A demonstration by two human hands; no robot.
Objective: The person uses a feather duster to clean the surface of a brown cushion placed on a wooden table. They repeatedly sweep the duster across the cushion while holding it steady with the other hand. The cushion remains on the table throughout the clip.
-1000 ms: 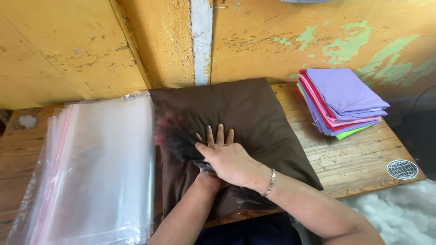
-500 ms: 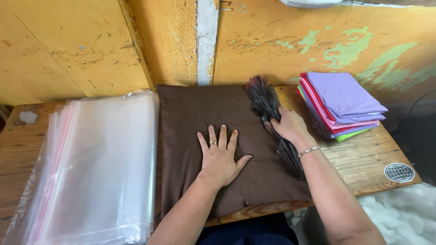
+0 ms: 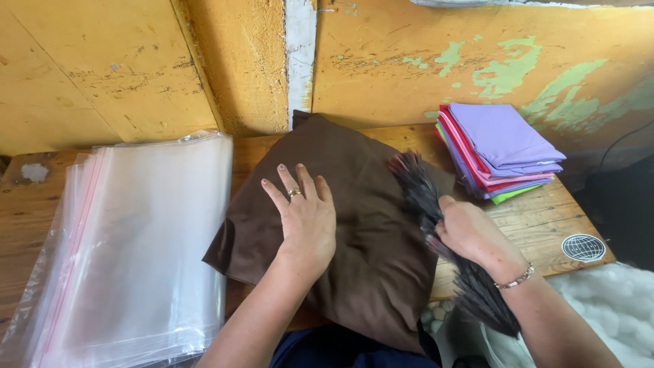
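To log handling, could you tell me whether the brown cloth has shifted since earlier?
Yes. The brown cloth has turned askew, no longer square to the table edge.

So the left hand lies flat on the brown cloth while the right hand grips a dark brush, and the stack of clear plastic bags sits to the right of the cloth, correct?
Not quite. The head view shows the clear plastic bags to the left of the brown cloth; folded coloured fabrics sit on the right. The left hand lies flat on the cloth and the right hand grips the dark brush.

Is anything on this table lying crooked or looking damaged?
The brown cloth lies askew under the left hand, turned diagonally, its lower corner hanging off the table. The wall paint is flaking. The folded cloth stack looks tidy.
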